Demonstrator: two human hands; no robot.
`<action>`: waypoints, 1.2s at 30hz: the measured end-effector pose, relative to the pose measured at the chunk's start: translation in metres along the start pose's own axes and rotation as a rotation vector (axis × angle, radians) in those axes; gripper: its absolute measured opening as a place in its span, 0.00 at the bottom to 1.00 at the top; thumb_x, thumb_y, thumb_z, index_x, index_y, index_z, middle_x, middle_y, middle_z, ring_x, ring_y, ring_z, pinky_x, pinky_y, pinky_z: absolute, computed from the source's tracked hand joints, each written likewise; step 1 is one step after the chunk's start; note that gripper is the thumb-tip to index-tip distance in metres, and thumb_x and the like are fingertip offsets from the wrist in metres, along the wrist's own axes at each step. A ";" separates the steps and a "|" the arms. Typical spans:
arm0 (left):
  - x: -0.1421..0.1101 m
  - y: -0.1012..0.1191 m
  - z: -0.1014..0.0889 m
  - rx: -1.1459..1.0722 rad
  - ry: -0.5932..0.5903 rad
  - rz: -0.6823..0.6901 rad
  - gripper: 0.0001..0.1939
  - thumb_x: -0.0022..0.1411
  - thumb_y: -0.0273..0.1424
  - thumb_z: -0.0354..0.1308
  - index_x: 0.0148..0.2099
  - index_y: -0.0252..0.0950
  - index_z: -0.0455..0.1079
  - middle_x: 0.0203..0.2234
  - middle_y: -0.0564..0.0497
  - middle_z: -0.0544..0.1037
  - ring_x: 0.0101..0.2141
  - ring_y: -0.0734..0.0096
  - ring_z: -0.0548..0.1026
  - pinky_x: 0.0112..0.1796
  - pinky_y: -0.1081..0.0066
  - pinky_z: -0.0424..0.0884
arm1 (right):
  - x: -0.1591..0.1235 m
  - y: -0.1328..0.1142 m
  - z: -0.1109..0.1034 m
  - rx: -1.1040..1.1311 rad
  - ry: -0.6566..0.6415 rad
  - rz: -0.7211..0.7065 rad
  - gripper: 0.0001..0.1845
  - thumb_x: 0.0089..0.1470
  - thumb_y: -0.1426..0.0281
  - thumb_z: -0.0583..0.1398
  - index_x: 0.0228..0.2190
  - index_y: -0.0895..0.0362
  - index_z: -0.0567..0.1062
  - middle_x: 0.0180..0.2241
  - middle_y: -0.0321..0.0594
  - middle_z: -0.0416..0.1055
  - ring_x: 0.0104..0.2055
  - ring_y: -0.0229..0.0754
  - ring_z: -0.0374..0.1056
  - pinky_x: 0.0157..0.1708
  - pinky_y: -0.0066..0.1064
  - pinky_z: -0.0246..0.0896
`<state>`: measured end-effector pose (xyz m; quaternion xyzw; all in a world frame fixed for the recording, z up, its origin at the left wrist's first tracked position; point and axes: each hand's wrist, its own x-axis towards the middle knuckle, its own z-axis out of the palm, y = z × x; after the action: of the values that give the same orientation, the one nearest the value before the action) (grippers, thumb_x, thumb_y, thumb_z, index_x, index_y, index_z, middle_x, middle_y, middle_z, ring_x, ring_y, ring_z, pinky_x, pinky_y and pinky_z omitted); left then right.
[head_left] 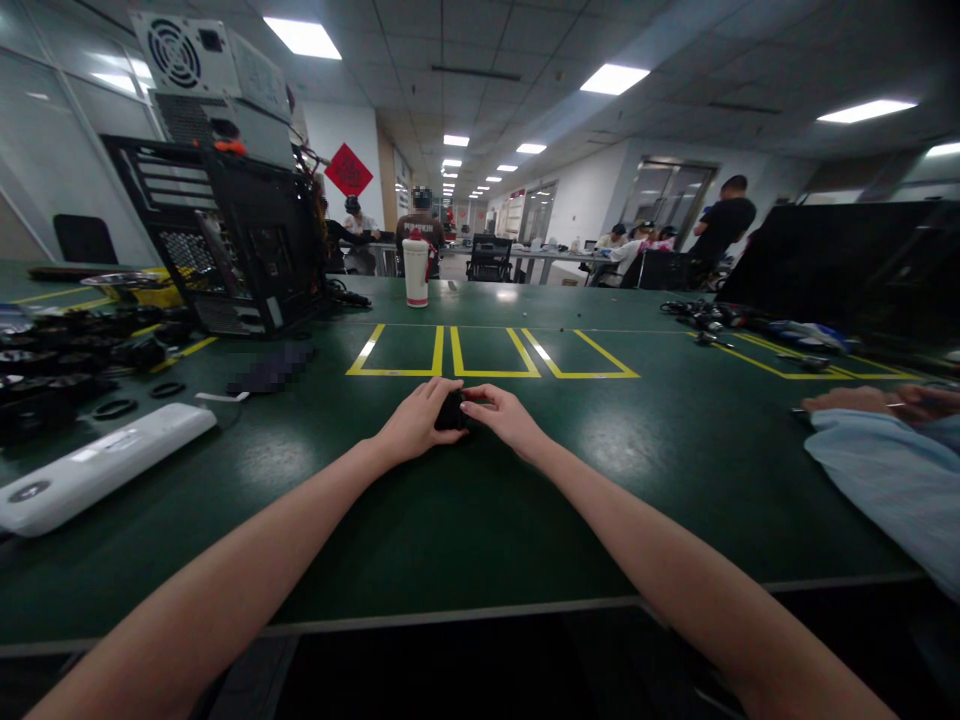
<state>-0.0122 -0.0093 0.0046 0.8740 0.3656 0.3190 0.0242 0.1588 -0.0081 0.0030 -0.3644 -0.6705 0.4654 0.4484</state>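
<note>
Between my two hands, low over the green table [480, 520], is a small black object [451, 411] whose kind I cannot make out. My left hand [422, 421] is closed around its left side, with the thumb below and the fingers over the top. From the right, my right hand [504, 415] meets it with the thumb and forefinger pinched at its edge. Fingers cover much of the object. Just beyond my hands, yellow tape outlines [495, 375] mark the table surface.
A white power strip [109, 465], black rings [115, 409] and a black computer case [225, 235] stand or lie at left. A white cup [416, 270] is behind the tape. At right, a co-worker's blue sleeve [870, 470] rests near cables [701, 315].
</note>
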 end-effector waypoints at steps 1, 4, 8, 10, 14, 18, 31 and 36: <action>0.000 0.000 0.000 -0.004 -0.001 -0.005 0.31 0.47 0.36 0.60 0.52 0.39 0.52 0.43 0.47 0.65 0.44 0.60 0.65 0.44 0.59 0.64 | 0.000 0.001 -0.001 0.003 -0.014 0.001 0.13 0.44 0.69 0.59 0.35 0.58 0.68 0.37 0.39 0.67 0.40 0.38 0.65 0.45 0.37 0.59; 0.000 -0.001 0.000 -0.005 -0.002 -0.015 0.31 0.47 0.36 0.60 0.52 0.39 0.53 0.43 0.47 0.65 0.44 0.59 0.65 0.43 0.58 0.64 | -0.002 0.001 -0.003 0.017 -0.054 -0.045 0.14 0.42 0.70 0.60 0.34 0.57 0.67 0.37 0.38 0.67 0.41 0.38 0.64 0.44 0.36 0.59; 0.000 -0.002 0.001 0.006 -0.002 -0.011 0.31 0.47 0.37 0.59 0.52 0.39 0.52 0.44 0.46 0.64 0.44 0.59 0.65 0.43 0.59 0.64 | -0.005 -0.003 -0.002 0.010 -0.057 -0.066 0.11 0.42 0.69 0.60 0.32 0.57 0.67 0.36 0.37 0.66 0.40 0.37 0.64 0.43 0.35 0.59; 0.000 -0.002 0.001 0.011 -0.001 -0.011 0.31 0.48 0.37 0.59 0.52 0.38 0.52 0.44 0.46 0.64 0.44 0.60 0.65 0.44 0.59 0.63 | -0.004 -0.005 0.000 0.018 -0.034 -0.066 0.09 0.43 0.68 0.59 0.30 0.57 0.67 0.33 0.36 0.66 0.38 0.36 0.64 0.43 0.35 0.59; 0.000 -0.002 0.002 0.013 0.006 -0.010 0.30 0.47 0.37 0.59 0.51 0.38 0.53 0.44 0.47 0.64 0.45 0.60 0.65 0.45 0.60 0.63 | -0.001 -0.003 0.003 0.042 0.011 -0.078 0.10 0.40 0.69 0.61 0.28 0.58 0.67 0.31 0.35 0.66 0.37 0.36 0.64 0.43 0.35 0.59; 0.001 -0.001 0.001 0.003 0.004 -0.014 0.30 0.47 0.36 0.59 0.51 0.39 0.53 0.43 0.47 0.65 0.44 0.60 0.65 0.44 0.60 0.63 | 0.000 -0.001 0.001 0.027 -0.014 -0.032 0.15 0.41 0.70 0.60 0.35 0.57 0.67 0.37 0.38 0.66 0.41 0.38 0.65 0.46 0.37 0.58; 0.000 -0.001 0.001 0.002 0.000 -0.022 0.30 0.47 0.37 0.59 0.52 0.39 0.53 0.44 0.46 0.64 0.45 0.59 0.65 0.44 0.59 0.63 | -0.002 0.000 0.001 -0.010 -0.040 -0.102 0.10 0.44 0.68 0.59 0.31 0.57 0.67 0.34 0.37 0.66 0.39 0.37 0.64 0.42 0.34 0.60; 0.001 -0.001 0.001 0.001 0.002 -0.020 0.30 0.47 0.37 0.59 0.52 0.39 0.53 0.44 0.46 0.64 0.45 0.59 0.65 0.44 0.59 0.63 | -0.002 -0.003 0.002 0.016 -0.012 -0.068 0.11 0.42 0.69 0.60 0.32 0.57 0.67 0.35 0.37 0.66 0.39 0.37 0.64 0.43 0.35 0.60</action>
<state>-0.0120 -0.0081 0.0040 0.8701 0.3744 0.3195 0.0264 0.1572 -0.0113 0.0050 -0.3352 -0.6813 0.4573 0.4629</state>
